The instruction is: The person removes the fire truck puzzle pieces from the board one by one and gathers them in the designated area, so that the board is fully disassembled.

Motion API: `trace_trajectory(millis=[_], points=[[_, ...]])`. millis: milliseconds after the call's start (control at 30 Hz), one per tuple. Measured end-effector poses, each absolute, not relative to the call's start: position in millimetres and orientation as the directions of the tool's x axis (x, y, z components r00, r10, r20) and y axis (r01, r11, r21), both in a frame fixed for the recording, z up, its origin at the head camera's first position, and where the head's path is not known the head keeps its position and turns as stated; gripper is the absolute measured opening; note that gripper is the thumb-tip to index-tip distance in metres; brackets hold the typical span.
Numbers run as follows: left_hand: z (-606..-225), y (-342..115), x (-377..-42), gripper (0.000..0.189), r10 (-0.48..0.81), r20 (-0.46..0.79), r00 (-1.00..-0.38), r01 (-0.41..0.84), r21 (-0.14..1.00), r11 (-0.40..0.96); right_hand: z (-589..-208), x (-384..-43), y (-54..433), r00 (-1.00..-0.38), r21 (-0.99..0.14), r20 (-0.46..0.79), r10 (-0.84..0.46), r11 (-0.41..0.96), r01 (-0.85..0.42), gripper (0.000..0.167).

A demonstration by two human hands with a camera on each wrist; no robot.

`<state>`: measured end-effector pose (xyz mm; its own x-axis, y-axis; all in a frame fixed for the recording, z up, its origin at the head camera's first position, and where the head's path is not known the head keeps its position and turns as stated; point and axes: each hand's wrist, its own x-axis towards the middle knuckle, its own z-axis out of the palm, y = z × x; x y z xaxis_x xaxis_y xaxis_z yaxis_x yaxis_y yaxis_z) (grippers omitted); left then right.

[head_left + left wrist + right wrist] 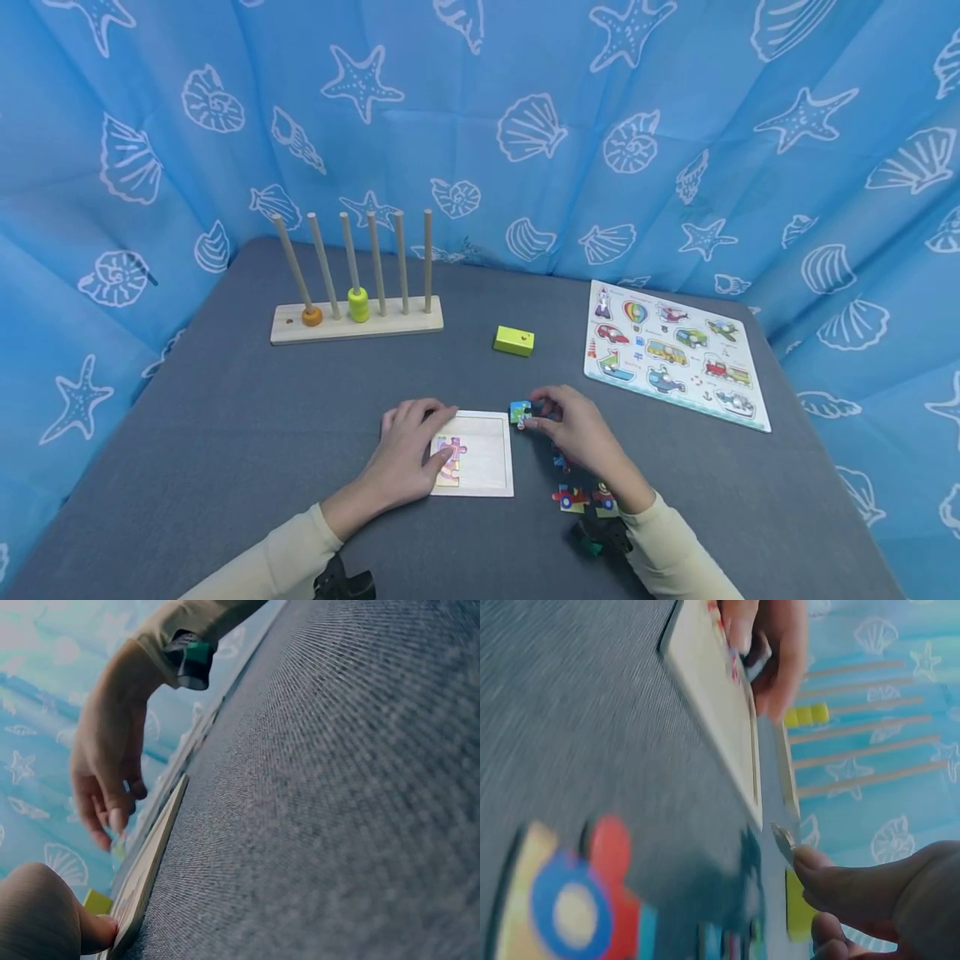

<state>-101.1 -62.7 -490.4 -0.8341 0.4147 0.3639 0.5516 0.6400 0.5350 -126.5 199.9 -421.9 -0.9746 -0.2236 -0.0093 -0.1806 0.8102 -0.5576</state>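
Observation:
A square wooden puzzle tray (487,462) lies on the table with joined pink pieces (450,471) at its left. My left hand (408,450) holds the tray's left side, with the thumb over the pink pieces and the index finger at the far rim. Just off the tray's right rim, my right hand (573,425) pinches a small blue-green jigsaw piece (518,410) between thumb and fingers. In the right wrist view this puzzle piece (784,841) appears edge-on, raised over the table. More colourful jigsaw pieces (572,499) lie beneath and beside my right forearm.
A yellow-green block (513,341) lies beyond the tray. At the back left stands a wooden peg rack (360,332) with orange and lime beads. A white picture board of vehicles (675,354) lies at the right. Behind the table hangs a blue shell-print curtain (480,125).

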Motion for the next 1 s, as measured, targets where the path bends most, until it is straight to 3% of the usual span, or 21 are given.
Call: trace_trajectory(millis=[233,633,1000], points=[[-489,-63,-101,0.035,0.438,0.396,-0.807,0.591,0.567,0.574,-423,-125,216,-0.976,-0.504,-0.058,-0.211,0.85,-0.154,0.029],[-490,-62,-102,0.021,0.437,0.392,-0.809,0.587,0.558,0.586,-429,-122,213,-0.971,-0.477,-0.113,-0.211,0.869,-0.134,0.03],[-489,-63,-102,0.033,0.455,0.341,-0.823,0.566,0.565,0.601,-431,-124,212,-0.969,-0.474,-0.119,-0.215,0.87,-0.135,0.031]])
